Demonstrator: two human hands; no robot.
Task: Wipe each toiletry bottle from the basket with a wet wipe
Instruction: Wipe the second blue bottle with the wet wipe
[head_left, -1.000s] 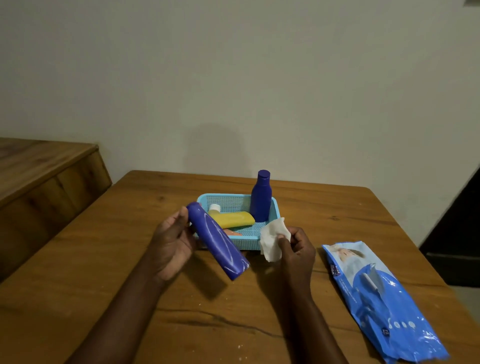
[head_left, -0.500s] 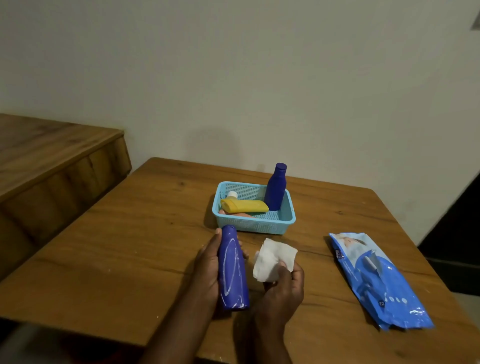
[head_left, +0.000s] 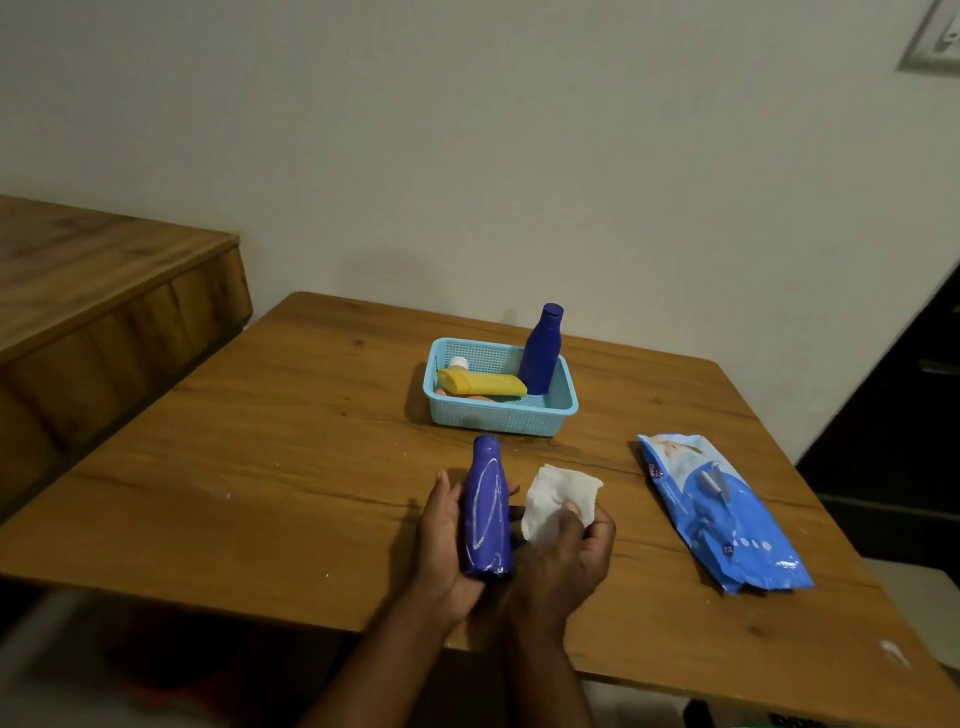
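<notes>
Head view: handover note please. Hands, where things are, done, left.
Left hand holds the blue bottle above the table, cap pointing away.
Right hand pinches the wipe beside the bottle, apparently not on it yet.
Basket holds an upright dark blue bottle, a yellow tube lying down and something orange under it.
Wipe pack lies on the right.
Done: bottle out, wipe in hand.
Left: wipe this bottle, then the rest.
</notes>
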